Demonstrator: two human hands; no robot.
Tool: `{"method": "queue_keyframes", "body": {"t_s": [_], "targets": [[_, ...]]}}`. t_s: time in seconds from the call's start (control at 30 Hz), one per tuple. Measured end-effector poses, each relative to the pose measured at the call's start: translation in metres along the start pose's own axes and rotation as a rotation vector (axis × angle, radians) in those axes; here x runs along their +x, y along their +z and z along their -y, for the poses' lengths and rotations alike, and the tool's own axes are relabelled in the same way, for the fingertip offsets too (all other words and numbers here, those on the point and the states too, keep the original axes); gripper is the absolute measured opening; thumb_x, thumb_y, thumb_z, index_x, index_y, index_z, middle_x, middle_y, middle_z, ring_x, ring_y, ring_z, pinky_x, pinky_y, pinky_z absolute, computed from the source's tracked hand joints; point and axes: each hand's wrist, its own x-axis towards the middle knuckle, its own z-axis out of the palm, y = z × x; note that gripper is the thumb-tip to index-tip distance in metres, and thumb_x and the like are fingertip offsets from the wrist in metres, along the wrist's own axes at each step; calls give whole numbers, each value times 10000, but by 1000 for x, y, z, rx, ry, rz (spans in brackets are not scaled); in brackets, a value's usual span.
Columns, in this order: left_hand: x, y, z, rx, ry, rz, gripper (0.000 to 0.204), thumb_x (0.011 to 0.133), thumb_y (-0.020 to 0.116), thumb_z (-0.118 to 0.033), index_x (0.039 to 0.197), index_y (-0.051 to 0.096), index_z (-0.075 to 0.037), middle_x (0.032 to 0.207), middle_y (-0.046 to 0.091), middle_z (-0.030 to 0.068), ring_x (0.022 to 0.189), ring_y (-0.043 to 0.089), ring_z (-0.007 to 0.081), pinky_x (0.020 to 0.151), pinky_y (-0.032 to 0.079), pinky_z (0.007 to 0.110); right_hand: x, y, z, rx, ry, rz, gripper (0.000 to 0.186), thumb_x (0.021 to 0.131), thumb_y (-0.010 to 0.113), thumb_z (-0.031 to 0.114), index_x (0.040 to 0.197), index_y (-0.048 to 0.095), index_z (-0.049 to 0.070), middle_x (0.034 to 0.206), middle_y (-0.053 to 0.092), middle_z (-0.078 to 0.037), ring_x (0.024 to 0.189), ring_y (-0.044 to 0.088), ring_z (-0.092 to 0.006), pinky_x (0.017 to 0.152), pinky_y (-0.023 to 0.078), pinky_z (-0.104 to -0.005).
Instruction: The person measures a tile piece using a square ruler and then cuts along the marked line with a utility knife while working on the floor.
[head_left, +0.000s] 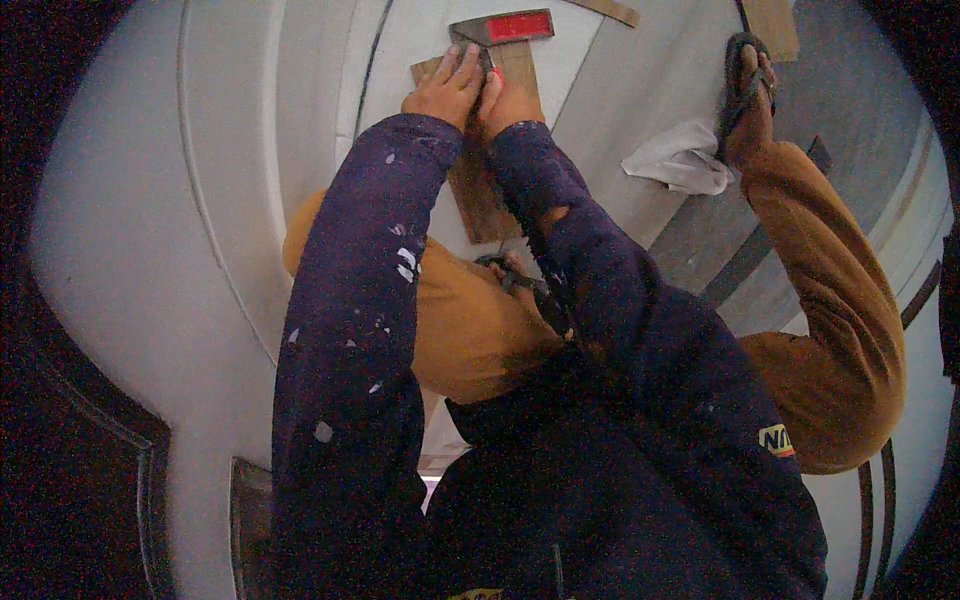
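Far in front of me, my left hand lies with its fingers stretched forward over a piece of brown wood-look plank. Close beside it, my right hand is closed, thumb towards the left hand. A small red part shows at its fingers, but I cannot make out what it belongs to. Just beyond the fingertips lies a dark grey tool with a red panel, flat across the plank piece. Its kind is unclear, and my hands hide part of it.
A crumpled white cloth lies on the floor at right, near my sandalled foot. Grey-brown floor planks cover the right side. Loose wood strips lie at the far edge. A pale wall curves along the left.
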Motion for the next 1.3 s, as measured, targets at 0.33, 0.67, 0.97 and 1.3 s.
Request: {"method": "queue_keyframes", "body": {"t_s": [0.33,0.67,0.97,1.3], "targets": [[3,6,-1,-4,26,-180,414,961,505,-169,1372,559,-171,1606,332,-23,1456,361,250,1022,516,500,0,-1,-5,-92,37,46,642,1038,338,470,927,730,-27,882,684,-307,873,669,-491,813,532,-552],[-2,0,8,-107,-78,14,594,914,570,-199,1487,423,-262,1670,157,-57,1510,245,266,1056,500,514,-1,-14,20,-243,290,396,568,1030,356,439,1010,729,11,944,703,-278,882,687,-463,826,538,-549],[-5,-12,7,-12,-53,10,555,947,492,-147,1489,416,-241,1668,168,-53,1484,309,270,1045,515,479,-7,-12,17,-218,280,308,626,1023,368,483,963,735,-20,910,698,-302,848,698,-455,802,548,-549],[-1,-4,9,-63,-70,29,619,901,571,-142,1490,409,-242,1669,167,-40,1512,234,272,1123,442,466,-12,2,-2,-249,244,255,568,1020,421,441,926,715,-36,896,682,-311,873,671,-493,783,539,-549]]}}
